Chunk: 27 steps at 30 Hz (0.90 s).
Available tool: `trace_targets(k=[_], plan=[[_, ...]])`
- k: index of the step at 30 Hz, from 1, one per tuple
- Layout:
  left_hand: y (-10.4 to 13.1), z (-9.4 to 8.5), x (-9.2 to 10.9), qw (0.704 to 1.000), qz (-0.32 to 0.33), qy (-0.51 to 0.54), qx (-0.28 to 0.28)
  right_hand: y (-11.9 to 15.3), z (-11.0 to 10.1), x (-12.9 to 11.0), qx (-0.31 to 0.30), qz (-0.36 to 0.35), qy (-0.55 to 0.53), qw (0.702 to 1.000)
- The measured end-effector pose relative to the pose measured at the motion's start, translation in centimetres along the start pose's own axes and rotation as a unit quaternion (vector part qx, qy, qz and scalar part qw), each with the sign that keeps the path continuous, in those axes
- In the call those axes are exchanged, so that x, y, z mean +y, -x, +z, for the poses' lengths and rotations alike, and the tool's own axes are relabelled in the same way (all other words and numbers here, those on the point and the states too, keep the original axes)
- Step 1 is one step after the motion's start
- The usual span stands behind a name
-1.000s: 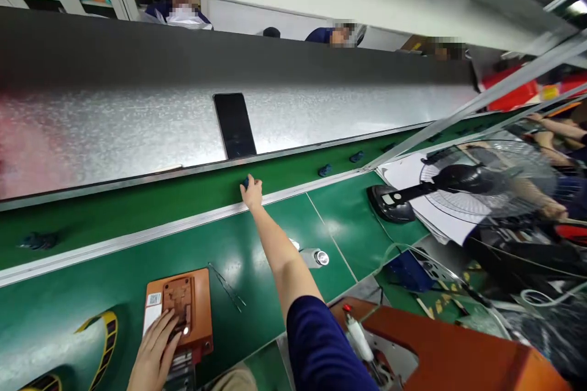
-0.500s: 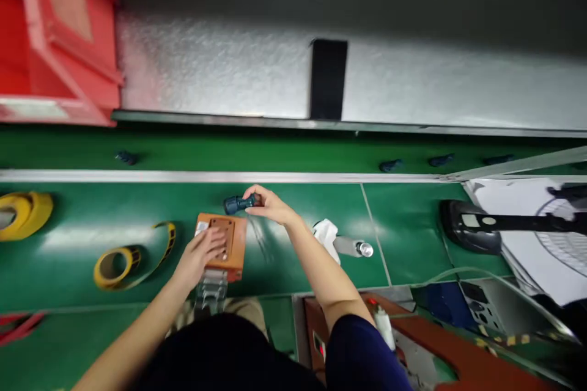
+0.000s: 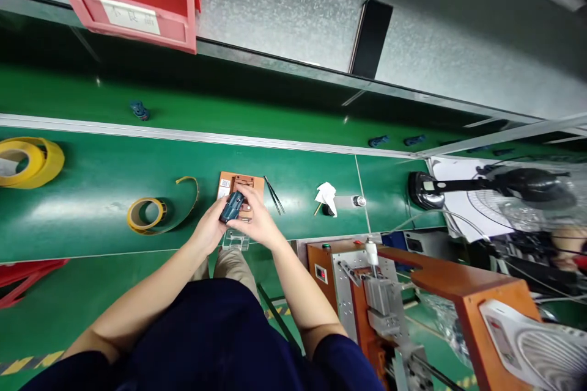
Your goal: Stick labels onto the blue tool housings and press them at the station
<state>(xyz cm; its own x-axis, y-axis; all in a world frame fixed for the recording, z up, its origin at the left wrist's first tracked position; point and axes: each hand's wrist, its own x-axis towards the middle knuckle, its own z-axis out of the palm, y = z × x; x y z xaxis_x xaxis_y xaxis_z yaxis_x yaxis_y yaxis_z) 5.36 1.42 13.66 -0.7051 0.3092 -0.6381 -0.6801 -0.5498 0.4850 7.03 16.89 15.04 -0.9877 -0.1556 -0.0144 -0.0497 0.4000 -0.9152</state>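
Note:
Both hands meet around a small dark blue part [image 3: 232, 206] above an orange fixture block [image 3: 257, 186]. My left hand [image 3: 211, 223] grips its left side, and my right hand [image 3: 257, 220] holds it from the right, fingers over its upper end. The block has a white label and a clear plastic piece [image 3: 236, 239] at its front edge. Black tweezers [image 3: 274, 195] lie just right of the block. To the left, a roll of yellow tape [image 3: 147, 215] stands with a strip curling off it.
Larger yellow tape rolls [image 3: 43, 162] sit far left. A white tissue [image 3: 327, 195] and a small bottle [image 3: 349, 201] lie to the right. Similar blue parts [image 3: 139, 110] rest on the green strip behind. An orange machine [image 3: 342, 256] stands at front right; a red bin [image 3: 132, 0] is above.
My left hand has left the orange block and joined my right hand at the blue part. The part has come down in front of the block. The camera view has shifted and turned.

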Motion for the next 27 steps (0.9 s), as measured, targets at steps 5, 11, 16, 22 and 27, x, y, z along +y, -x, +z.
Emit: trace_targets(k=[5, 11, 16, 22, 27], plan=[[0.8, -1.9, -1.9, 0.998, 0.023, -0.035, 0.049, 2.5, 3.5, 0.9, 0.0, 0.024, 0.066, 0.998], [0.8, -6.4, -5.0, 0.97, 0.041, -0.227, 0.07, 0.3, 1.6, 8.2, 0.046, 0.02, 0.077, 0.996], [1.2, -11.0, -8.7, 0.893, 0.1, -0.416, 0.138, -3.1, -0.7, 14.3, 0.008, -0.01, 0.106, 0.994], [2.1, -12.3, -11.3, 0.903, 0.026, -0.425, 0.058, -3.2, -0.9, 17.0, -0.054, -0.044, 0.103, 0.992], [3.0, -10.4, -8.6, 0.945, 0.0, -0.326, -0.01, -1.3, -1.4, 17.7, -0.018, -0.066, 0.143, 0.987]])
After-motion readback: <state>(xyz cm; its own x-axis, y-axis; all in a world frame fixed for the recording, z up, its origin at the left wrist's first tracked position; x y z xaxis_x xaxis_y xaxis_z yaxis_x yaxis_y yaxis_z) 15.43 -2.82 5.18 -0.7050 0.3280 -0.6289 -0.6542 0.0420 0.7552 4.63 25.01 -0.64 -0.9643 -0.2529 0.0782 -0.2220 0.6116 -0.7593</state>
